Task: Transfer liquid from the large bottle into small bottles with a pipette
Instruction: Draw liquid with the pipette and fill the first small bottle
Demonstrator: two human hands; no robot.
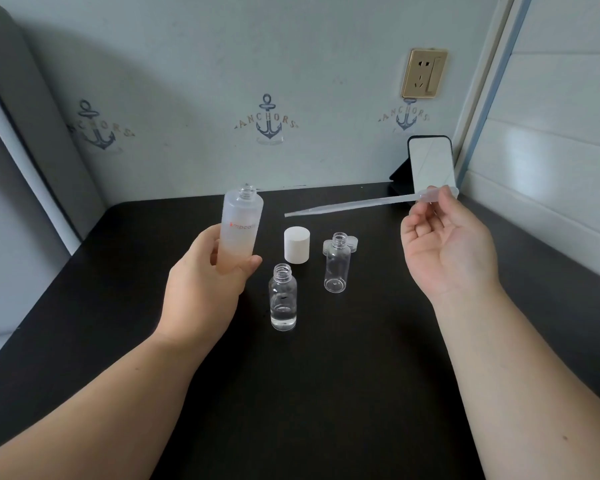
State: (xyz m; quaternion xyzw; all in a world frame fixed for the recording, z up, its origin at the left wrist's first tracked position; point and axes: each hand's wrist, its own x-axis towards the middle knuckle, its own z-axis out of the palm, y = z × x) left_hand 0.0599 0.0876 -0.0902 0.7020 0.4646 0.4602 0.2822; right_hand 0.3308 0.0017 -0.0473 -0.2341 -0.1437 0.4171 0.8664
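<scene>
My left hand [205,282] grips the lower part of the large frosted bottle [241,223], which is uncapped and held upright above the black table [326,393]. My right hand [451,247] pinches the bulb end of a clear plastic pipette [350,204]; the pipette lies nearly level in the air, its tip pointing left toward the large bottle's neck but apart from it. Two small clear bottles stand open on the table: the near one [283,299] holds a little clear liquid at the bottom, the far one [336,263] looks empty.
A white cylindrical cap [296,244] stands between the bottles. Small clear caps [352,242] lie behind the far small bottle. A phone [430,164] leans on a stand at the back right, near the wall corner. A wall socket [424,72] is above it.
</scene>
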